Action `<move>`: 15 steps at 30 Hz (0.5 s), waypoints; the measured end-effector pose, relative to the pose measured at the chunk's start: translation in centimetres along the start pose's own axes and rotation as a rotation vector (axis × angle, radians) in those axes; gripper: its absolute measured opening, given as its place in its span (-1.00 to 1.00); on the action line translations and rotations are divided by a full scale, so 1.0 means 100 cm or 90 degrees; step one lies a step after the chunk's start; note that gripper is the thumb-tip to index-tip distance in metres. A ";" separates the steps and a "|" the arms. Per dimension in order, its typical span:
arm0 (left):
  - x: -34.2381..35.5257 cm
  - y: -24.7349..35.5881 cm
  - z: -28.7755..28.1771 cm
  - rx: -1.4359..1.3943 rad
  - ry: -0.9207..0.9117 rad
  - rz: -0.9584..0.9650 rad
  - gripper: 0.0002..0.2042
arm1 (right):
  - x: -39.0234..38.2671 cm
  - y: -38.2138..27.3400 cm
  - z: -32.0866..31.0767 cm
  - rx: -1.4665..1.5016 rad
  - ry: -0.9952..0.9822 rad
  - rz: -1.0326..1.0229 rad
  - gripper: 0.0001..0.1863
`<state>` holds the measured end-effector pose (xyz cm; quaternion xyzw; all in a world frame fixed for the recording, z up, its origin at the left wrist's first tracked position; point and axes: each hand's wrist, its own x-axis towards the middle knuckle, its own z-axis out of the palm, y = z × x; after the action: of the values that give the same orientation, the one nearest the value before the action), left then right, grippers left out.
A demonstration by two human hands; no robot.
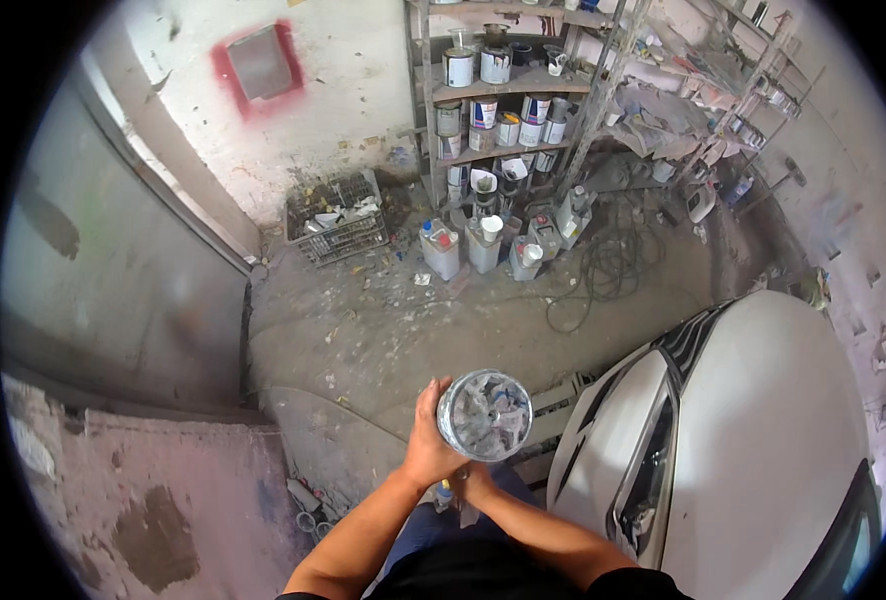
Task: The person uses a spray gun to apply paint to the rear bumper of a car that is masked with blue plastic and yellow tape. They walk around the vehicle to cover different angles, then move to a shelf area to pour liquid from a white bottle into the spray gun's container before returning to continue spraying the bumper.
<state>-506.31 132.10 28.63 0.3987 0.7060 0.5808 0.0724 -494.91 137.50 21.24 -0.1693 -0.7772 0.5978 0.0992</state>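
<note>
Fingers: left hand is curling round the cup's left side, gripping it; right hand is sitting just below, partly hidden, can't tell if closed or on what.
Cup: round top is facing up at the camera, showing grey-white smears; being held in front of the body, left of the white car.
Tin labels: tins are lining the shelves, showing white, blue and red wrapping; lettering is coming out too small to read.
Jugs: metal jugs are standing before the shelves, one showing red and blue caps.
Floor: hose is lying coiled; crate is sitting by the wall, holding scraps.
</note>
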 end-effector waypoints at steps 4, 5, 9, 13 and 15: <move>0.070 -0.035 0.004 0.093 -0.028 -0.005 0.01 | 0.070 0.009 -0.037 -0.026 -0.125 0.026 -0.59; 0.087 -0.051 0.010 0.089 -0.035 0.012 -0.01 | 0.087 0.023 -0.052 -0.081 -0.138 -0.011 -0.59; 0.137 -0.102 0.018 0.091 -0.124 0.029 -0.05 | 0.179 0.028 -0.135 -0.047 -0.068 -0.128 -0.64; 0.188 -0.152 0.069 0.079 -0.186 -0.052 -0.10 | 0.261 0.038 -0.229 0.202 0.173 0.308 -0.59; 0.204 -0.172 0.084 0.103 -0.155 -0.054 -0.15 | 0.292 0.001 -0.244 0.100 0.114 0.204 -0.48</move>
<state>-523.47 151.58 18.24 0.4403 0.7529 0.4658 0.1493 -513.09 170.53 26.24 -0.3346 -0.6796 0.6474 0.0844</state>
